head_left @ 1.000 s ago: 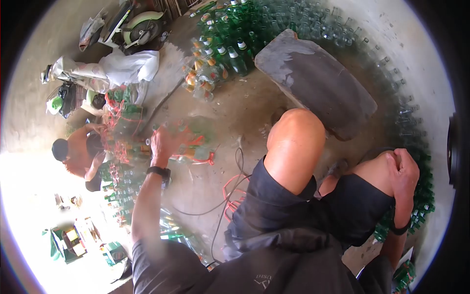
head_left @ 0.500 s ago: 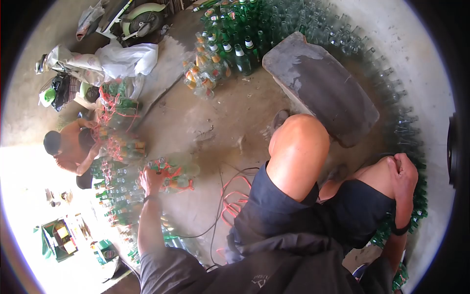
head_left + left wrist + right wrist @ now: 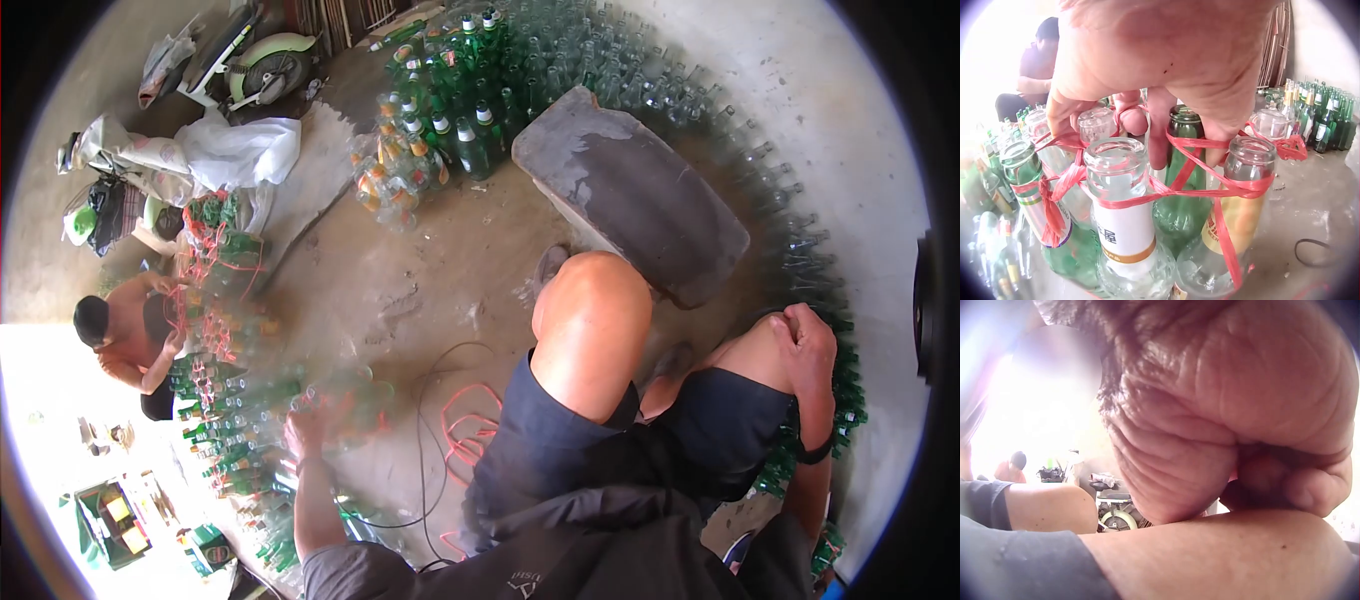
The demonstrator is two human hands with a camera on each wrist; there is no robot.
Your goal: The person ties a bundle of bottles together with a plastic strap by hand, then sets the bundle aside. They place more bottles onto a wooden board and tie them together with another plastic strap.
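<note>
My left hand [image 3: 305, 435] grips a bundle of glass bottles out to the left, blurred in the head view. In the left wrist view its fingers reach down among the necks, hooked at the red plastic twine [image 3: 1244, 186] that ties the bottles together. The bundle has a dark green bottle [image 3: 1179, 215] in the middle, with clear bottles [image 3: 1125, 234] and a paler green labelled bottle [image 3: 1069, 244] around it. My right hand [image 3: 810, 345] rests on my right knee [image 3: 760, 360], fingers loosely bent, holding nothing.
Another person [image 3: 130, 335] sits at far left beside twine-tied bottles. Standing bottles [image 3: 470, 150] crowd the back and line the right wall. A dark, worn block [image 3: 640, 195] lies before my knees. A black cable [image 3: 425, 440] and red twine [image 3: 470, 425] lie on the floor.
My left hand has moved down and slightly left in the head view, carrying the tied bottles toward the rows of bottles at left. My right hand has stayed on the knee.
</note>
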